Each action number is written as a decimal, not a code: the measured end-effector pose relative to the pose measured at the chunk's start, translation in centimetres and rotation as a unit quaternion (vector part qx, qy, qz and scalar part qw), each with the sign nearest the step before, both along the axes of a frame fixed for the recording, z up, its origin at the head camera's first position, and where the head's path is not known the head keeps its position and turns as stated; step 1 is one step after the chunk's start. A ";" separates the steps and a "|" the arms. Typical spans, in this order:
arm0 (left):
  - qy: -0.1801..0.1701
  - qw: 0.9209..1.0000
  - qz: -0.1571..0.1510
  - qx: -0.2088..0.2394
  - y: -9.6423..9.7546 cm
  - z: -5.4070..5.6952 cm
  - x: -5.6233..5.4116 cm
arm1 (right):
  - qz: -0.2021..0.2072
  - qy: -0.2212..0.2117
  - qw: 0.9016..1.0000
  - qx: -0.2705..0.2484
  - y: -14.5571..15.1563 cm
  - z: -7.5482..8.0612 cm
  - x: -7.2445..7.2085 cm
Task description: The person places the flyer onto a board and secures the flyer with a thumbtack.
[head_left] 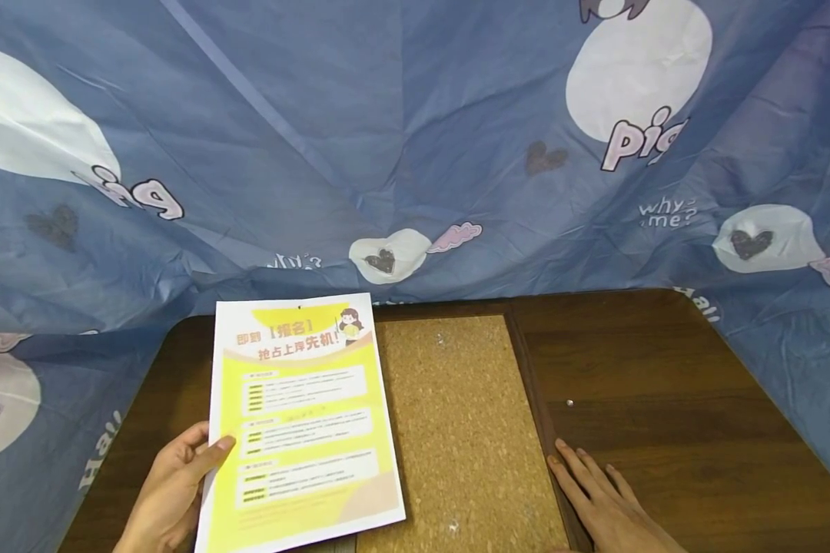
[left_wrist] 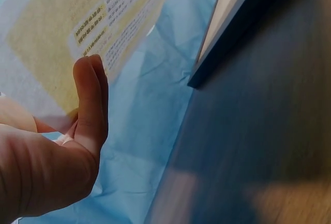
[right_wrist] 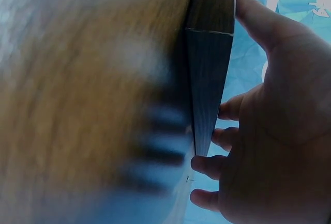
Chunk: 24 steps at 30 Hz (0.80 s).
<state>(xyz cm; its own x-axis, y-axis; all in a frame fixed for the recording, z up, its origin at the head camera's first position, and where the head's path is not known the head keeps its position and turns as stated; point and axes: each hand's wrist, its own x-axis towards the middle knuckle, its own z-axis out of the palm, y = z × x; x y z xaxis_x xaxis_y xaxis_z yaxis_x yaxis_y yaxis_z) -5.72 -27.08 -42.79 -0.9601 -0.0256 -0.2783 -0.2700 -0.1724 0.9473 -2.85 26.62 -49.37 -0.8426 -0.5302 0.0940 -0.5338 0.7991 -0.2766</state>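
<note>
My left hand (head_left: 173, 484) pinches the left edge of a yellow-and-white printed flyer (head_left: 304, 438) between thumb and fingers. It holds the sheet over the left part of a cork board (head_left: 463, 430), hiding that part. In the left wrist view the flyer (left_wrist: 46, 48) runs up from the pinching fingers (left_wrist: 90, 94). My right hand (head_left: 602, 491), its fingers extended, lies at the right side of the board's dark wooden frame (head_left: 536, 399). In the right wrist view the fingertips of this hand (right_wrist: 269, 115) are at the frame's side (right_wrist: 209, 79); it grips nothing.
A small pale pin-like object (head_left: 570, 402) lies on the dark wooden table (head_left: 664, 369), right of the board. Small shiny spots (head_left: 453, 526) show on the cork. Behind the table hangs a blue printed cloth (head_left: 415, 153), which also falls along both sides.
</note>
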 end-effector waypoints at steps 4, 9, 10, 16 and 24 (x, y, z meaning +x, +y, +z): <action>0.012 1.000 -0.010 0.009 0.4 -0.1 0.0 | 0.004 0.001 1.000 0.001 0.0 0.1 -0.1; 0.013 1.000 -0.009 0.008 0.9 -0.1 -0.1 | 0.003 0.004 1.000 0.004 0.0 0.1 0.0; 0.014 1.000 -0.010 0.009 1.0 -0.1 -0.1 | 0.002 0.005 1.000 0.003 0.0 0.0 0.0; 0.031 0.999 -0.026 0.016 1.5 -0.2 -0.2 | 0.003 0.007 1.000 -0.002 0.1 -0.1 0.0; 0.018 1.000 -0.020 0.005 2.3 -0.2 -0.5 | -0.001 0.002 1.000 0.002 0.0 -0.1 0.0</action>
<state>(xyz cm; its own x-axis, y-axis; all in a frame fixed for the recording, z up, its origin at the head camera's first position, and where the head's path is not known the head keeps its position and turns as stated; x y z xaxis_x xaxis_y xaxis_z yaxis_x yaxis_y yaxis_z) -6.25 -24.73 -43.01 -0.9699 0.0156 -0.2432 -0.2422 -0.1709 0.9551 -2.84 26.63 -49.47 -0.8432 -0.5288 0.0964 -0.5334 0.8012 -0.2712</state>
